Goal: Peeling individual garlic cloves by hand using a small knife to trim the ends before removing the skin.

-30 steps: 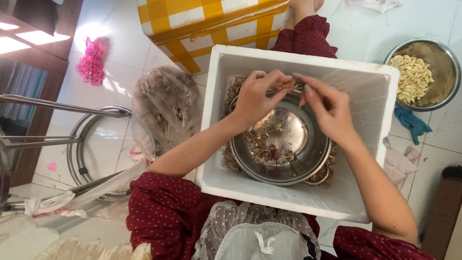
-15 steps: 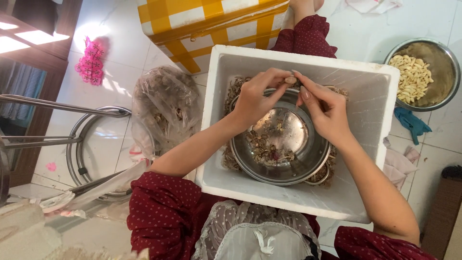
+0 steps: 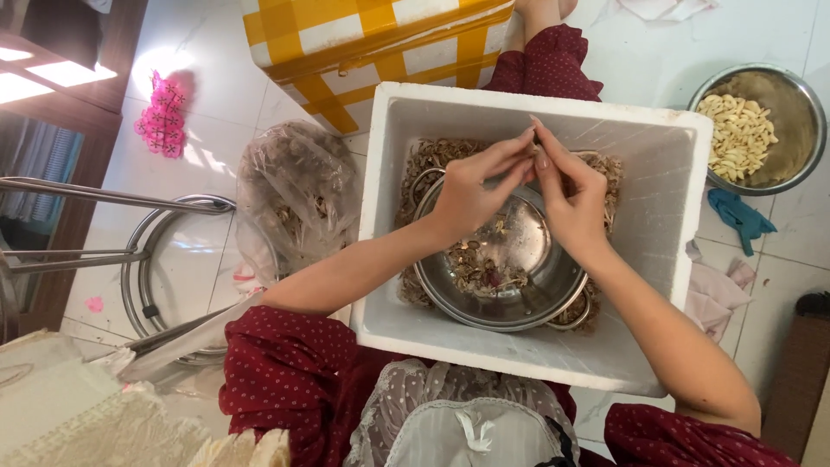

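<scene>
Both hands meet above the far rim of a steel pot that sits inside a white foam box. The left hand and the right hand have their fingertips pressed together on one small piece, too small to make out, pinched between them right where the thumbs and forefingers touch. It sits at the very tips, over the pot's back edge, with neither hand clearly nearer; its long axis cannot be told. Straight below, the pot's bowl lies open, with a heap of dry skins on the near side of its bottom. More skins fill the gap between pot and box wall. The box walls stand close on all sides. Outside, to the right on the tiled floor, a steel bowl of peeled cloves stands well apart; to the left a clear plastic bag leans just beside the box.
</scene>
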